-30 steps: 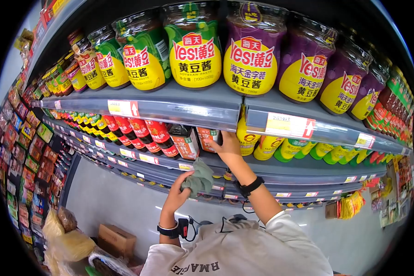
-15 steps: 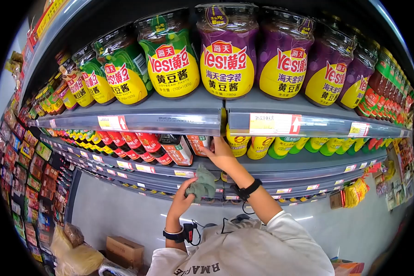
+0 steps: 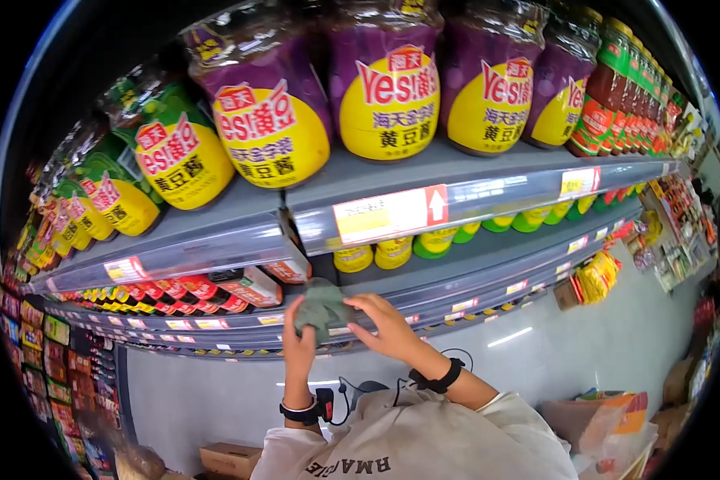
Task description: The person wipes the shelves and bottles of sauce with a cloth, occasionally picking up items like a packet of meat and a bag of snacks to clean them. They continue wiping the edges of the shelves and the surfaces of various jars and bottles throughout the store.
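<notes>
A crumpled grey-green cloth (image 3: 322,312) is in my left hand (image 3: 298,344), whose fingers close around its left side in front of the shelves. My right hand (image 3: 388,330) is at the cloth's right edge, with curved fingers and thumb on either side of that edge. Just above both hands runs a shelf edge with a price label (image 3: 390,214). Behind the hands, on the lower shelf, are boxed bottles (image 3: 252,286) and yellow-capped bottles (image 3: 393,252).
Soybean paste jars (image 3: 388,104) with purple and yellow labels line the upper shelf, beside green-labelled jars (image 3: 180,156). Red-labelled bottles (image 3: 608,96) stand at the right. On the floor are a cardboard box (image 3: 230,458) and yellow packages (image 3: 598,278).
My right hand has come down from the lower-shelf boxed bottles to the cloth. The cloth and my left hand have shifted slightly left. The view has turned and moved right along the shelf.
</notes>
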